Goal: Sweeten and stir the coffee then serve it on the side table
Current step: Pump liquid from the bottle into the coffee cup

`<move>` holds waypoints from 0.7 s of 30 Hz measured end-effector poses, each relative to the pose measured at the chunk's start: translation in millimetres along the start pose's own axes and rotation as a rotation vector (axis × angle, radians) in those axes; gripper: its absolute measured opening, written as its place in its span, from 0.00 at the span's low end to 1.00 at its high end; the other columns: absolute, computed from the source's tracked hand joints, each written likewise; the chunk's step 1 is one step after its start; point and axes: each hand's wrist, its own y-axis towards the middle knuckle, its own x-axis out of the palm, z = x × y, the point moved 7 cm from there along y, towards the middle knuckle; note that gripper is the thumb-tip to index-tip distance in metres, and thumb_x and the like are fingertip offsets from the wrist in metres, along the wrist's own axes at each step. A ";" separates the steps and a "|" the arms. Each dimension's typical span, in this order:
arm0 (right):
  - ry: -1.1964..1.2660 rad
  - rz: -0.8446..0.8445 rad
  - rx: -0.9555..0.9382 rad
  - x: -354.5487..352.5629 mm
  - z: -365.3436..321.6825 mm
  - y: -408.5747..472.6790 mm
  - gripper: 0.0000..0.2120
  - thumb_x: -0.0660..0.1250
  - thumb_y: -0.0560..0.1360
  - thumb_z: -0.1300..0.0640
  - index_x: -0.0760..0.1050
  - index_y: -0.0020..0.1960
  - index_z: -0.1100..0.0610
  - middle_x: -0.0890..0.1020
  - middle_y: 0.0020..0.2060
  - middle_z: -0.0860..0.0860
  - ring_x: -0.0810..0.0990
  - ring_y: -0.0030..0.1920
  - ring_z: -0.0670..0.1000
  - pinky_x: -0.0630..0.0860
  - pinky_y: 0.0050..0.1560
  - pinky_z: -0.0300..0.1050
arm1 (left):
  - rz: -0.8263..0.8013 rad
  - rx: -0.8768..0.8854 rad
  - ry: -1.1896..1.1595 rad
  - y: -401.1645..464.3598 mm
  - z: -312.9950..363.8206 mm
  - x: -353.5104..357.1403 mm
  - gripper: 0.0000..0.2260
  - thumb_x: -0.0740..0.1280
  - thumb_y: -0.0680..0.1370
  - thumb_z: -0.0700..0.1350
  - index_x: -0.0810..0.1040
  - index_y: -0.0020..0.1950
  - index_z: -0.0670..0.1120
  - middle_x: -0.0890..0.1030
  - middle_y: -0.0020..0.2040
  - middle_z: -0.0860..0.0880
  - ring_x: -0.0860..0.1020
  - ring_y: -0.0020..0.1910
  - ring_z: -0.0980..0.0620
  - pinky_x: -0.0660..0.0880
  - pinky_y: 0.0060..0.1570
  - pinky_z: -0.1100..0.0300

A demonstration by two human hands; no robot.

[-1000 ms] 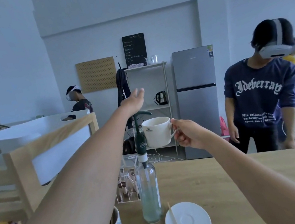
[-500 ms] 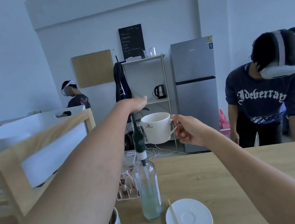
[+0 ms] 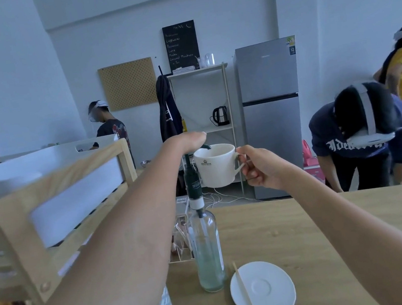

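The left hand [image 3: 187, 141] lies palm-down on the pump head of the syrup bottle [image 3: 207, 247], fingers curled over it. The bottle stands on the wooden table [image 3: 314, 234]. Its dark spout reaches over the rim of the white cup [image 3: 217, 166], which the right hand [image 3: 261, 169] holds in the air by the handle, fingers pinched. Below, a stir stick [image 3: 246, 295] lies across the empty saucer [image 3: 267, 290].
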 end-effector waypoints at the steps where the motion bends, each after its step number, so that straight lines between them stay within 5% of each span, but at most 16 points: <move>1: -0.005 -0.002 0.006 0.0 1.3 0.3 0.15 0.57 0.77 0.53 0.64 0.32 0.54 0.64 0.27 0.52 0.58 0.22 0.46 0.54 0.23 0.36 | -0.005 -0.001 -0.012 -0.9 -1.3 3.4 0.23 0.45 0.81 0.56 0.69 0.70 0.51 0.70 0.68 0.50 0.68 0.68 0.48 0.64 0.66 0.51; 6: -0.013 0.002 0.030 0.5 12.4 2.7 0.15 0.57 0.77 0.53 0.63 0.32 0.54 0.63 0.28 0.52 0.58 0.20 0.45 0.54 0.20 0.34 | 0.005 -0.032 -0.055 1.4 -9.3 18.2 0.29 0.44 0.79 0.59 0.55 0.79 0.51 0.53 0.80 0.46 0.54 0.78 0.44 0.52 0.74 0.44; 21: -0.042 0.040 0.040 -2.7 20.1 -1.0 0.16 0.57 0.76 0.53 0.63 0.31 0.55 0.64 0.28 0.52 0.58 0.22 0.46 0.55 0.22 0.35 | 0.045 -0.112 -0.126 -10.3 -1.0 -12.4 0.38 0.43 0.71 0.65 0.65 0.74 0.47 0.68 0.73 0.42 0.60 0.75 0.43 0.54 0.72 0.43</move>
